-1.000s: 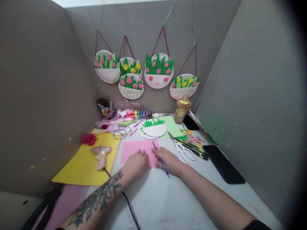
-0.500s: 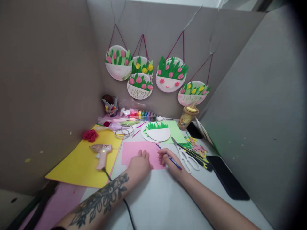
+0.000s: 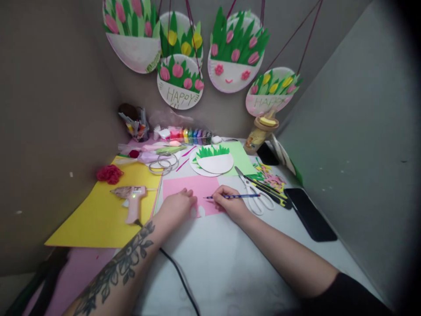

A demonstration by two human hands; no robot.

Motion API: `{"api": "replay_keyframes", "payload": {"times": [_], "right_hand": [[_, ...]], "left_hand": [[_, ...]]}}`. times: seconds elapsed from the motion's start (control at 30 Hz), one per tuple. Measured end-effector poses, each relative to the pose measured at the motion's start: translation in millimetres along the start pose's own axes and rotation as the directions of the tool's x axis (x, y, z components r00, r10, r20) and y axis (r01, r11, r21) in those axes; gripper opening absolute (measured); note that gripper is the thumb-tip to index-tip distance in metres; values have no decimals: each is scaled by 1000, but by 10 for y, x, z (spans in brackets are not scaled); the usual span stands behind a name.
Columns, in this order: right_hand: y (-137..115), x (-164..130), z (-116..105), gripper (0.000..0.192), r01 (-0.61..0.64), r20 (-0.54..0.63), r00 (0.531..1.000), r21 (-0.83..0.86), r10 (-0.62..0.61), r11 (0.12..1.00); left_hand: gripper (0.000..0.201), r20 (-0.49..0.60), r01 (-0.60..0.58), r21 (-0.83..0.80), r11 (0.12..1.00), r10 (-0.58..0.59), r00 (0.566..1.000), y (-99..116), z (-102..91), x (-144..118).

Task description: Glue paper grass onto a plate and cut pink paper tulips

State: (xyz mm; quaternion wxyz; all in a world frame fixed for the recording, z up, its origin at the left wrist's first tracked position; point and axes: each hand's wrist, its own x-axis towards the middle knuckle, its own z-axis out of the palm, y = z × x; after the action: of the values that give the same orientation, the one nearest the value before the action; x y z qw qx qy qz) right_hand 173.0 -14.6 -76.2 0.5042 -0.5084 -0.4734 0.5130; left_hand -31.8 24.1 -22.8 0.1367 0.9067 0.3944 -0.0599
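A pink sheet of paper (image 3: 204, 186) lies on the white table in front of me. My left hand (image 3: 177, 205) rests flat on its left part, fingers stretched out. In my right hand (image 3: 228, 202) is a blue pencil (image 3: 243, 196), gripped near its point. The tip points left, over the paper; whether it touches I cannot tell. Two small white patches, perhaps notches (image 3: 201, 211), show at the sheet's near edge. Just behind the paper lies a white paper plate piece with green paper grass (image 3: 215, 163).
White-handled scissors (image 3: 255, 197) lie right of my right hand, beside paper scraps (image 3: 271, 177) and a black phone (image 3: 311, 215). At left, a pink glue gun (image 3: 134, 202) sits on yellow paper (image 3: 82, 215), its black cord (image 3: 180, 272) running toward me. Decorated plates (image 3: 235, 57) hang behind.
The pencil has swung from pointing away to pointing left, more level. My left hand has slid left on the pink sheet, baring the white patches. The view has shifted, with the hanging plates appearing larger.
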Motion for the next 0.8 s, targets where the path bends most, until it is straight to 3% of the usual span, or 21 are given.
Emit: {"api": "replay_keyframes", "payload": {"times": [0.2,0.4,0.8], "right_hand": [[-60,-98,-19,15,-36,40,998,-134,42,990],[-91,-147,-102,6,48,28,999,-433,-40,900],[-104,-166,-49,4,74,-3,996,-522,-89,850]], "left_hand": [[42,46,-66,0,998,66,997,-71,-11,-38],[45,96,-86,54,995,81,992,50,-30,-67],[44,114,-40,29,999,36,993,145,-56,-55]]}}
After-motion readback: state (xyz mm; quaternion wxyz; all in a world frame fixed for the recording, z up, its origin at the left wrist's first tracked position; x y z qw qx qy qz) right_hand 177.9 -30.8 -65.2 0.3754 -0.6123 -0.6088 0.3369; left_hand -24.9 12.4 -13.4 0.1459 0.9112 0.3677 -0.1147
